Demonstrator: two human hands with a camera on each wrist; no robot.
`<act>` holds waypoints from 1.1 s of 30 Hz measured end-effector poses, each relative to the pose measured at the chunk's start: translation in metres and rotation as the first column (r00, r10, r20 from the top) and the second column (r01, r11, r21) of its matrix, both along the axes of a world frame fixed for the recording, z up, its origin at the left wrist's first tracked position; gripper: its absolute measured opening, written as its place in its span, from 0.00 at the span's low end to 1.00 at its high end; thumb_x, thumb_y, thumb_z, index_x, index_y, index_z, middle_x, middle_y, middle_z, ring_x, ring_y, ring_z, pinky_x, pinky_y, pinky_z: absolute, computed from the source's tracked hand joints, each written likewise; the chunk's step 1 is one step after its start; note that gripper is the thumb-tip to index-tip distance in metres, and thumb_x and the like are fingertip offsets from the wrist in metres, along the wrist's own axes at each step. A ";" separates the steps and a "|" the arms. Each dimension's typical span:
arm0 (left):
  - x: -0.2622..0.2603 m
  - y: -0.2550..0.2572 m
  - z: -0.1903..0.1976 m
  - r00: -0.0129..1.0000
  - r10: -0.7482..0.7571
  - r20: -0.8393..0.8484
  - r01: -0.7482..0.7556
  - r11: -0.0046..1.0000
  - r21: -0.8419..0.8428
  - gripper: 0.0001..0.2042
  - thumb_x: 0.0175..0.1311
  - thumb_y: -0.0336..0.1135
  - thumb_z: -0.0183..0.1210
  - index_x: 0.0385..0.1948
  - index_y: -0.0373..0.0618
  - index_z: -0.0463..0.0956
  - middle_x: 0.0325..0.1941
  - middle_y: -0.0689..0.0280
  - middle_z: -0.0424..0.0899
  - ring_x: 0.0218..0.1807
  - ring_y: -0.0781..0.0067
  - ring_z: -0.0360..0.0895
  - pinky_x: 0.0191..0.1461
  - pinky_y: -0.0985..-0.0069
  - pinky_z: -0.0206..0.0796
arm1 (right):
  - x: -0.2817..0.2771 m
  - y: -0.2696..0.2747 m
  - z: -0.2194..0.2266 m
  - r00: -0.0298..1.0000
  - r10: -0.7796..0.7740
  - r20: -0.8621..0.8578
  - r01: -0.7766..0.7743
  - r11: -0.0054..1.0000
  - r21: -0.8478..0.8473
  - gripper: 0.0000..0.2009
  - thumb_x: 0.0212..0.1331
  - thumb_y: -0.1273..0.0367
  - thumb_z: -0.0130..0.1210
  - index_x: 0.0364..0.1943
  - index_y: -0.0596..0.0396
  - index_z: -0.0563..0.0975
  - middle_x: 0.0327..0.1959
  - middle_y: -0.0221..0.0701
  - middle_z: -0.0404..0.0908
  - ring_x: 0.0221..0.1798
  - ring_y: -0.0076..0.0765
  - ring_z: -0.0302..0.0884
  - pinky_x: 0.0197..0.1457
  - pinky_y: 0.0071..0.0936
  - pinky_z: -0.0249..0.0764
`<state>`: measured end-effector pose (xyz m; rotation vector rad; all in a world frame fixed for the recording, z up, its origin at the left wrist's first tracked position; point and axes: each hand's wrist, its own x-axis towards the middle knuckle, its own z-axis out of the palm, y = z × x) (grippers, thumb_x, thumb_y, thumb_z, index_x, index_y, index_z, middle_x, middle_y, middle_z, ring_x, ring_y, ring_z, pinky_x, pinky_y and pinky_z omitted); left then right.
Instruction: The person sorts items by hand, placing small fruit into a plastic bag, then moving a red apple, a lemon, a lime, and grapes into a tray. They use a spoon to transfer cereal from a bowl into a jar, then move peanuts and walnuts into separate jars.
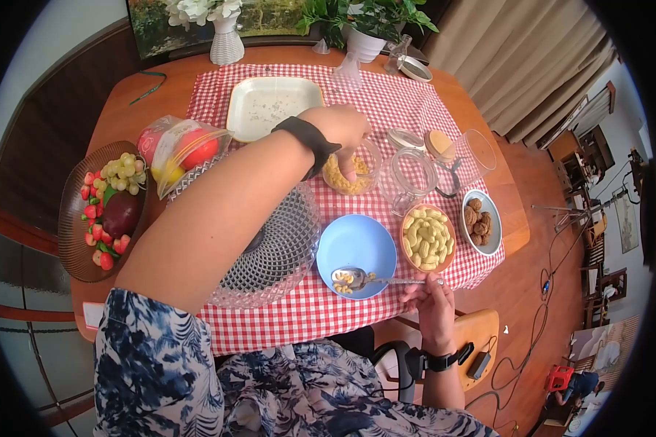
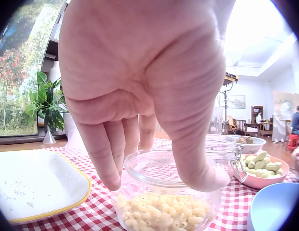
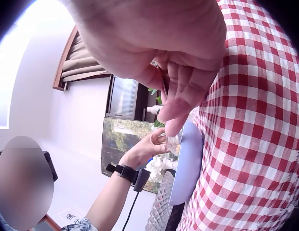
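Note:
My left hand [image 1: 340, 131] reaches across the table to a clear glass jar [image 2: 164, 168] part-filled with elbow macaroni [image 2: 161, 211]. In the left wrist view, fingers [image 2: 99, 149] come down at one side of the jar and the thumb at the other, spanning its rim. Near the table's front edge, my right hand [image 1: 436, 309] pinches the handle end of a metal spoon [image 1: 397, 281]. The spoon's bowl sits in a blue bowl [image 1: 357, 244], with a few macaroni pieces in and beside it. The right wrist view largely hides the spoon behind the fingers.
Right of the blue bowl stand a bowl of peanuts [image 1: 428, 239] and a bowl of walnuts [image 1: 498, 233]. An open clip-top jar [image 1: 413, 175] is behind them. A crystal glass dish [image 1: 284, 269], bagged fruit [image 1: 197, 149] and a white tray [image 1: 242, 109] lie to the left and back.

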<state>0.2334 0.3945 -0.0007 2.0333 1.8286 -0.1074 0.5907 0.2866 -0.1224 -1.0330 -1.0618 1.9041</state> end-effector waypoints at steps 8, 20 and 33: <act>0.001 0.000 0.001 1.000 -0.007 -0.010 0.007 1.000 -0.005 0.40 0.38 0.44 0.81 0.59 0.45 0.75 0.58 0.57 0.81 0.59 0.57 0.78 0.60 0.63 0.73 | 0.000 0.001 -0.001 1.000 0.011 0.000 -0.011 1.000 0.002 0.16 0.77 0.61 0.41 0.48 0.60 0.75 0.34 0.38 0.86 0.35 0.36 0.86 0.33 0.23 0.77; -0.003 0.002 -0.005 1.000 -0.024 0.009 0.023 0.998 0.058 0.43 0.31 0.45 0.82 0.58 0.43 0.75 0.55 0.55 0.83 0.56 0.55 0.80 0.58 0.65 0.74 | -0.001 0.000 -0.006 0.999 -0.017 -0.027 0.018 1.000 0.014 0.16 0.77 0.60 0.41 0.48 0.59 0.75 0.35 0.38 0.85 0.36 0.36 0.86 0.34 0.23 0.76; -0.002 0.000 -0.003 1.000 -0.018 0.018 0.017 0.999 0.046 0.42 0.34 0.43 0.81 0.58 0.43 0.74 0.54 0.56 0.83 0.56 0.55 0.80 0.57 0.65 0.74 | -0.001 -0.003 -0.006 0.999 0.021 -0.044 -0.020 1.000 0.021 0.16 0.77 0.60 0.41 0.47 0.59 0.74 0.34 0.38 0.85 0.36 0.36 0.86 0.32 0.23 0.76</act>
